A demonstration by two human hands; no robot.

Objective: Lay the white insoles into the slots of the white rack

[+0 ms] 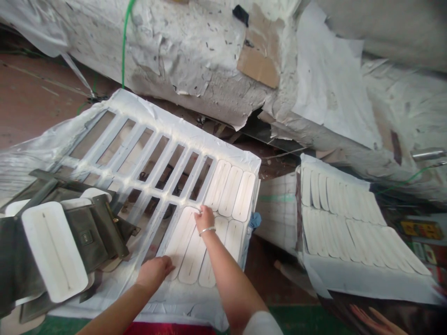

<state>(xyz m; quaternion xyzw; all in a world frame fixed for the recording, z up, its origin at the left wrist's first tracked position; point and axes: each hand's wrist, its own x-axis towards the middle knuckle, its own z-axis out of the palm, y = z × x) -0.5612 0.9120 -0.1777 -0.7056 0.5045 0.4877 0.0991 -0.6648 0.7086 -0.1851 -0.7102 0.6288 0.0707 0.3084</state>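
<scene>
A white rounded-end panel (182, 239) with a thin line down its middle lies at the left end of the near row of similar panels. My right hand (205, 218), with a silver bangle at the wrist, has its fingers closed at the panel's far end. At the near end, my left hand (155, 271) is closed on its edge, the fingertips partly hidden. Under the panels is a slotted frame (139, 181) wrapped in whitish cloth. More panels (228, 190) fill its far right slots.
Dark olive bags (85, 232) lie piled on the frame's left side, a white panel (56, 251) on top. To the right, another covered stand (349, 277) holds overlapping panels in two rows. Another person's hand (373, 321) shows at bottom right. A cloth-draped surface (195, 56) runs behind.
</scene>
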